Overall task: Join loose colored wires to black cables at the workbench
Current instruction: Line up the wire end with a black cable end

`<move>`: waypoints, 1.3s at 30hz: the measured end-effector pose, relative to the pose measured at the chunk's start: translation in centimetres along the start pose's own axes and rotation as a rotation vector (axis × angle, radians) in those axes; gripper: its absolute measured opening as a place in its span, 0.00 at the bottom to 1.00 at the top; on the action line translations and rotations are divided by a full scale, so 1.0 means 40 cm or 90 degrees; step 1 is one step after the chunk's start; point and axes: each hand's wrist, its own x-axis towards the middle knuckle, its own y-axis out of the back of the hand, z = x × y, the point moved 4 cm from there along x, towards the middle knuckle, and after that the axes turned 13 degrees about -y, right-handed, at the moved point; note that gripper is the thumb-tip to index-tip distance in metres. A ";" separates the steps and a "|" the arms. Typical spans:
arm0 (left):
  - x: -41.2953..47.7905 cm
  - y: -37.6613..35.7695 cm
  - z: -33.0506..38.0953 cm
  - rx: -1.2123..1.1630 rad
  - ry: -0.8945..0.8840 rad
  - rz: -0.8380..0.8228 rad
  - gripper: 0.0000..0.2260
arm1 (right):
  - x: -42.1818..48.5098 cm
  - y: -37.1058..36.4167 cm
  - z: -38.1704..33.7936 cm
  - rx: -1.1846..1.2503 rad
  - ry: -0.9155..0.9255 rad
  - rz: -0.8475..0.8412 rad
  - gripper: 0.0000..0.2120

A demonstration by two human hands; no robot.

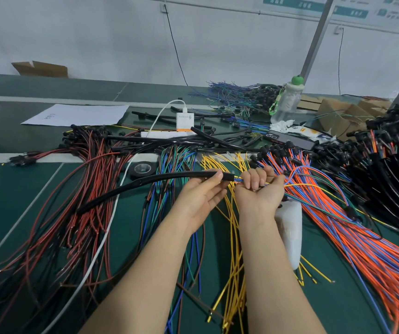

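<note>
We hold things above the green counter, near its middle. Our left hand pinches the black cable close to its open end, thumb on top, and the rest of the cable curves away to the left. Our right hand is curled tight round a few loose coloured wires, blue, orange and yellow, whose tips reach the cable's mouth between the two hands. Red and black wires lie on the left, yellow wires run under our forearms, and an orange and blue bundle fans out on the right. A tape roll sits just beyond the cable.
</note>
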 end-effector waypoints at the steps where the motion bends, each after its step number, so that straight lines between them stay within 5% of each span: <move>1: 0.021 0.035 -0.009 -0.009 -0.016 0.031 0.06 | -0.007 -0.007 -0.005 -0.006 0.002 0.006 0.25; 27: 0.041 0.079 -0.042 0.090 0.009 0.024 0.03 | -0.008 -0.004 -0.015 -0.058 0.006 0.022 0.24; 39: 0.035 0.070 -0.038 0.002 0.032 0.019 0.02 | -0.013 -0.005 -0.003 -0.068 0.000 0.023 0.24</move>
